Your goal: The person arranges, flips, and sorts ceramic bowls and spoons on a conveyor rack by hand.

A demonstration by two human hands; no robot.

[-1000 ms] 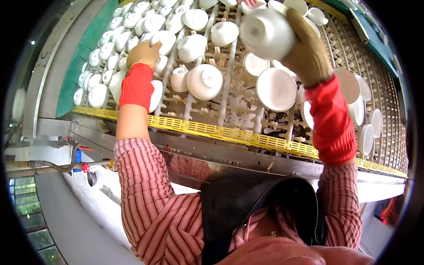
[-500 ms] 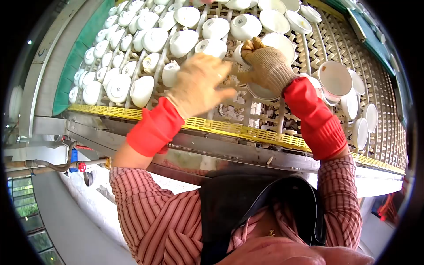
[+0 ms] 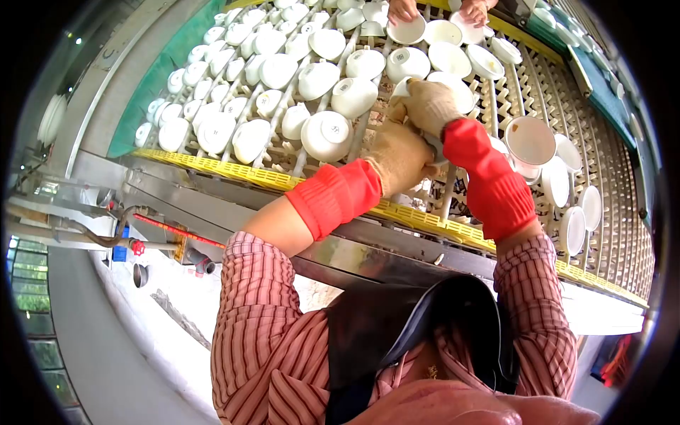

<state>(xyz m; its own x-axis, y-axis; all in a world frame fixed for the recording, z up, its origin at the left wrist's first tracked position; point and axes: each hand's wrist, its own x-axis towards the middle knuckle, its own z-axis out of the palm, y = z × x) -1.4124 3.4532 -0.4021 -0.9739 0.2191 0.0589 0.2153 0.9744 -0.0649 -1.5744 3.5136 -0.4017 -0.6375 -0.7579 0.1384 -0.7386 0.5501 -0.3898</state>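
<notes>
Both my hands wear tan work gloves with red cuffs and are close together over the slatted conveyor. My left hand (image 3: 401,154) is closed around the near side of a white bowl (image 3: 437,150), its thumb toward the front edge; its fingertips are partly hidden. Directly beyond it, my right hand (image 3: 428,106) has curled fingers at a small white bowl (image 3: 401,87), mostly covered by the glove. An upside-down bowl (image 3: 327,136) rests left of my left hand. An upright white bowl (image 3: 453,91) lies behind my right hand.
Upside-down bowls and cups (image 3: 278,71) fill the left of the conveyor (image 3: 602,152). Stacked bowls (image 3: 531,140) and tilted dishes stand at right. Across the belt, another person's hands (image 3: 404,10) touch bowls. A yellow edge strip (image 3: 453,221) runs along the front.
My left hand has moved right, from open over the belt to beside my right hand. The upside-down bowl it covered now shows. The other person's hands have come further into view.
</notes>
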